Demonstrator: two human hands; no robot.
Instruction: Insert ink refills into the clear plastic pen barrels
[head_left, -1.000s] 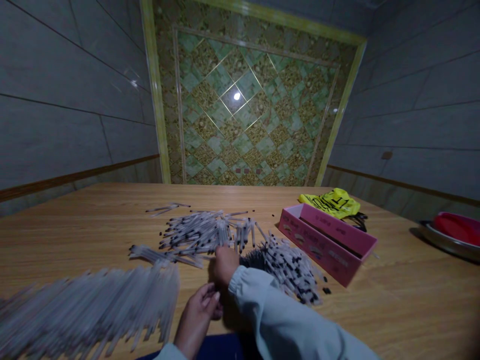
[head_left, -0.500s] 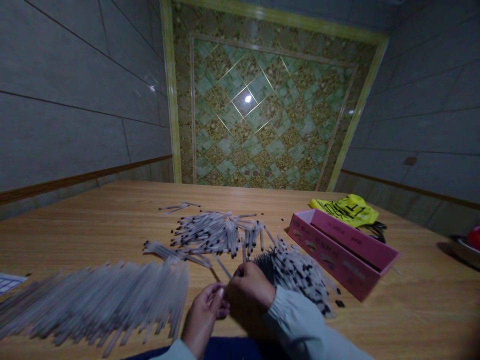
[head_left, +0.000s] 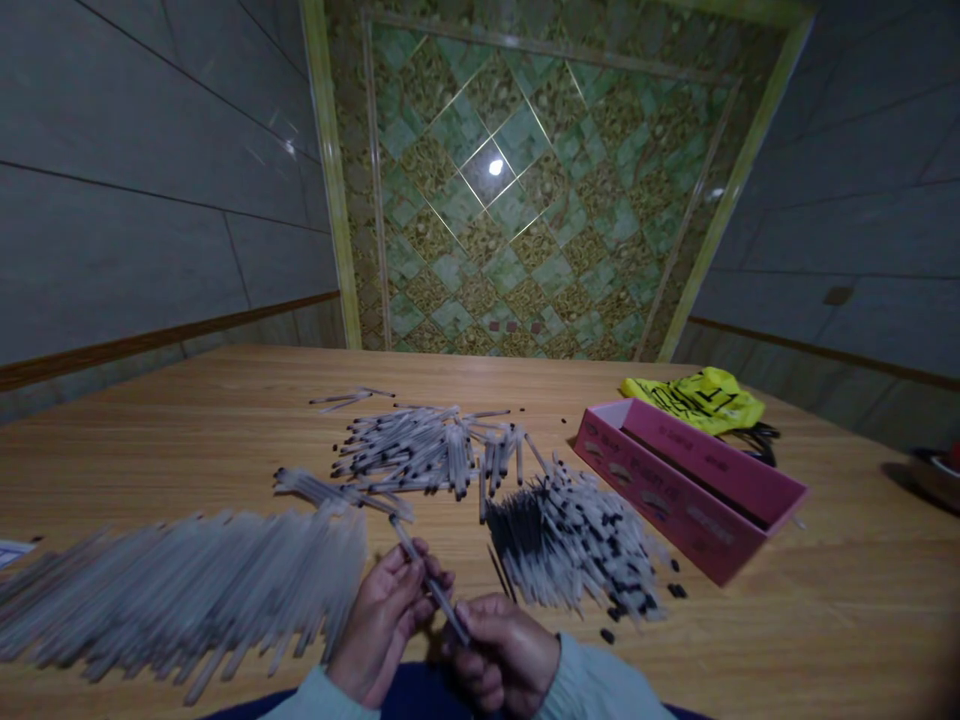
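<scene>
A slim translucent tube with a dark tip slants between my hands, its dark end pointing up and away. My left hand is closed on its upper part with the fingertips. My right hand pinches its lower end, which the fingers partly hide. To the left lies a broad row of clear tubes. Right of my hands spreads a heap of short clear pieces with black ends, beside a cluster of thin black sticks. Beyond my hands is a pile of dark-tipped tubes.
An open pink box stands at the right, with a yellow bag behind it. Small black caps lie loose near the heap. A bowl sits at the far right edge of the wooden table.
My right hand has moved back and down towards me, away from the black sticks. The tube now shows plainly between both hands. The view has shifted slightly.
</scene>
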